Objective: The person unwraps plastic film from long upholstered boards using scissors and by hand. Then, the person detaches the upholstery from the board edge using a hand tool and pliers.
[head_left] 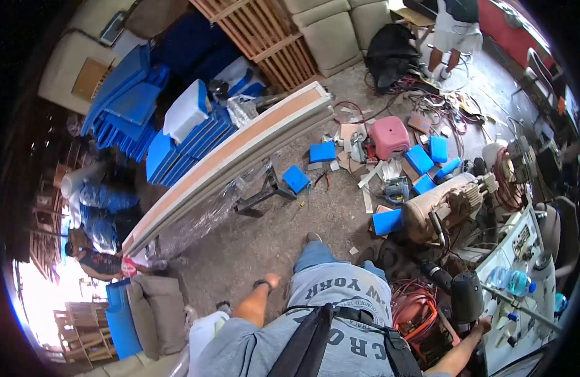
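My left hand (272, 280) hangs in front of my body over the concrete floor, with a dark band on the wrist. Its fingers look curled, and nothing shows in them. At the lower right, my right hand (483, 325) is at the edge of the white sewing machine table (510, 251), beside a dark motor (467, 298). The fingers there are too small to make out. Water bottles (510, 281) lie on that table.
A long padded frame (240, 147) rests on a metal stand (265, 191). Blue foam blocks (419, 159), a pink stool (389, 137), cables and an air compressor (437, 204) are on the floor. Two other people are farther off, at upper right and far left.
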The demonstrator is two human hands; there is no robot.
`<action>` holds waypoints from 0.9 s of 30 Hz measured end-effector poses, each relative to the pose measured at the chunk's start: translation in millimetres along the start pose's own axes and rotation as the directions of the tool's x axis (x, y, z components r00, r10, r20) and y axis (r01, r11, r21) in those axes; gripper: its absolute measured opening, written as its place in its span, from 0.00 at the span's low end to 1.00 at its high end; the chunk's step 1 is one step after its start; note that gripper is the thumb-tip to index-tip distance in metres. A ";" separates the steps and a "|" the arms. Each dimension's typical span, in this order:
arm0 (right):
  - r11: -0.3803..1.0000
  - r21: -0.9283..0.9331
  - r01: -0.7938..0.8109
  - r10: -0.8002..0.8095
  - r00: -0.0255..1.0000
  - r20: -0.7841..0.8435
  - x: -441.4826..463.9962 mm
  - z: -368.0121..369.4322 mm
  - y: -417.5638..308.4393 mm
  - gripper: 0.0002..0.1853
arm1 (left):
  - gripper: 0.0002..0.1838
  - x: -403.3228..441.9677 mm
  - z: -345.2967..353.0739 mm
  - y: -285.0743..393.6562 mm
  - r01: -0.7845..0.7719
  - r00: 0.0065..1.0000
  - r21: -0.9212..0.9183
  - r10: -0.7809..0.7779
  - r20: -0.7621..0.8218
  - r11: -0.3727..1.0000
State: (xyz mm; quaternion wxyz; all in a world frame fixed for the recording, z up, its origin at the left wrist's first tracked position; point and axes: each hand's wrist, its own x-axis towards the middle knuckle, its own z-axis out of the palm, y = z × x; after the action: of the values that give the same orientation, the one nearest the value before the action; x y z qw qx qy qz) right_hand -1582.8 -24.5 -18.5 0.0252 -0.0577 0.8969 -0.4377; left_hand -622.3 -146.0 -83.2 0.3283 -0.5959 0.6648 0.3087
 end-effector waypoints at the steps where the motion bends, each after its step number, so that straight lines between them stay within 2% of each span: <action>1: 1.000 -0.007 0.020 -0.020 1.000 0.010 3.0 5.9 -3.8 0.22 | 0.20 -30.7 15.7 -4.5 0.021 0.999 -0.053 -0.019 0.038 0.998; 3: 0.998 -0.006 0.059 -0.059 0.998 0.018 9.9 17.2 -17.9 0.21 | 0.19 -78.4 21.1 6.8 0.091 0.984 -0.046 -0.082 0.159 0.995; 4: 0.997 0.004 0.077 -0.077 0.997 0.018 11.9 25.1 -24.6 0.21 | 0.19 -84.7 27.2 11.8 0.097 0.985 -0.054 -0.088 0.150 0.994; 5: 0.995 0.006 0.101 -0.101 0.995 0.019 13.0 31.6 -30.1 0.20 | 0.18 -94.0 36.3 20.4 0.238 0.959 -0.255 -0.185 0.216 0.937; 7: 0.988 0.029 0.154 -0.154 0.988 0.020 7.8 42.9 -49.8 0.19 | 0.18 -85.2 39.9 27.4 0.369 0.921 -0.440 -0.258 0.292 0.818; 9: 0.974 0.043 0.221 -0.223 0.974 0.045 -1.2 60.7 -70.2 0.18 | 0.15 -67.6 48.8 52.7 0.147 0.988 -0.349 -0.155 0.007 0.926; 11: 0.946 0.094 0.310 -0.321 0.938 0.134 -14.8 103.4 -104.5 0.17 | 0.15 -20.6 63.8 54.0 -0.112 0.977 -0.514 0.001 -0.211 0.851; 14: 0.895 0.202 0.398 -0.446 0.809 0.383 -57.0 178.1 -151.2 0.16 | 0.15 9.3 12.0 74.8 -0.229 0.938 -0.728 -0.054 -0.343 0.646; 15: 0.885 0.236 0.402 -0.466 0.752 0.465 -77.2 199.1 -159.1 0.15 | 0.13 22.9 4.3 81.9 -0.069 0.945 -0.770 -0.206 -0.255 0.634; 16: 0.880 0.260 0.398 -0.474 0.692 0.545 -97.4 221.6 -161.0 0.15 | 0.13 -7.4 -47.9 94.3 -0.021 0.944 -0.690 -0.214 -0.253 0.724; 17: 0.880 0.276 0.387 -0.472 0.641 0.605 -117.6 231.4 -160.3 0.14 | 0.13 -10.1 -50.7 94.6 -0.019 0.936 -0.713 -0.237 -0.258 0.701; 19: 0.886 0.285 0.365 -0.449 0.527 0.721 -164.9 247.5 -158.4 0.13 | 0.14 -4.3 -55.6 93.9 -0.081 0.822 -0.869 -0.461 -0.335 0.488; 20: 0.891 0.282 0.357 -0.432 0.470 0.770 -187.1 253.1 -155.6 0.13 | 0.14 -3.9 -56.2 91.4 -0.092 0.815 -0.878 -0.471 -0.337 0.469; 22: 0.901 0.262 0.345 -0.381 0.341 0.859 -229.2 262.0 -144.8 0.12 | 0.14 -10.8 -46.8 82.1 -0.017 0.872 -0.974 -0.474 -0.124 0.224; 23: 0.905 0.248 0.346 -0.353 0.283 0.892 -246.3 262.9 -137.7 0.11 | 0.13 -0.9 -18.1 80.2 -0.064 0.829 -0.964 -0.525 -0.195 0.257; 25: 0.905 0.214 0.367 -0.293 0.176 0.940 -275.4 266.2 -123.9 0.10 | 0.14 -4.6 20.0 79.0 -0.013 0.778 -0.883 -0.550 -0.305 0.470; 26: 0.903 0.196 0.383 -0.263 0.131 0.956 -287.5 267.7 -116.2 0.10 | 0.15 -4.5 40.0 71.0 0.027 0.858 -0.860 -0.454 -0.242 0.509; 27: 0.896 0.183 0.405 -0.237 0.088 0.967 -296.7 269.3 -108.6 0.10 | 0.16 6.1 78.7 69.7 0.074 0.856 -0.838 -0.466 -0.225 0.540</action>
State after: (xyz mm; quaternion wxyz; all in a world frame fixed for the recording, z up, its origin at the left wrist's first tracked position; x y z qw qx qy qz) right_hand -1253.8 -264.1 -100.3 0.4920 -0.5197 0.6591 -0.2313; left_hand -686.7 -79.6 -133.5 -0.0854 -0.8276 0.4021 0.3822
